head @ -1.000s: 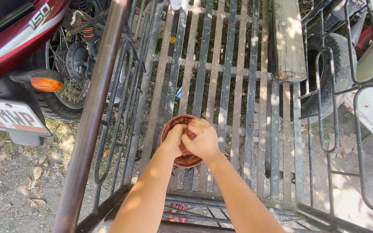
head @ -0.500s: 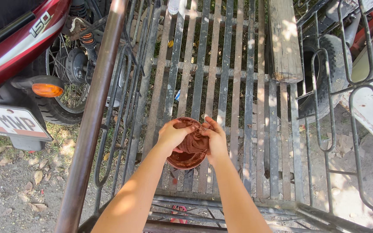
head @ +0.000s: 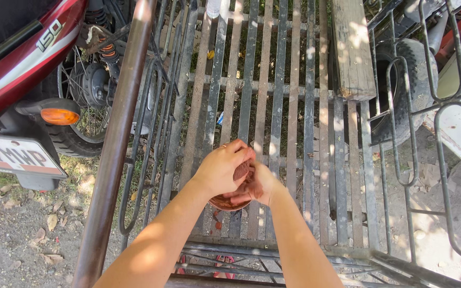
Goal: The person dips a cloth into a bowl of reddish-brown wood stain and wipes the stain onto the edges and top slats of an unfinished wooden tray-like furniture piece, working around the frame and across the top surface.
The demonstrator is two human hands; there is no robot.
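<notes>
A small round reddish-brown bowl (head: 229, 201) is held over a slatted metal platform (head: 305, 133). My left hand (head: 221, 168) covers its top, fingers curled around a brown lump (head: 241, 170). Against the bowl's right side, my right hand (head: 261, 184) cups it from below. Most of the bowl is hidden by both hands; only its lower rim shows.
A rusty metal pole (head: 116, 144) runs diagonally at the left. Behind it stands a red motorcycle (head: 22, 48) with an orange indicator (head: 60, 116). A wooden plank (head: 352, 48) lies on the slats at top right. Curved metal railings (head: 428, 133) and a tyre (head: 409, 85) are on the right.
The bowl has tilted and both hands have closed in over it; my left hand now presses a lump on top, while the right has slid underneath.
</notes>
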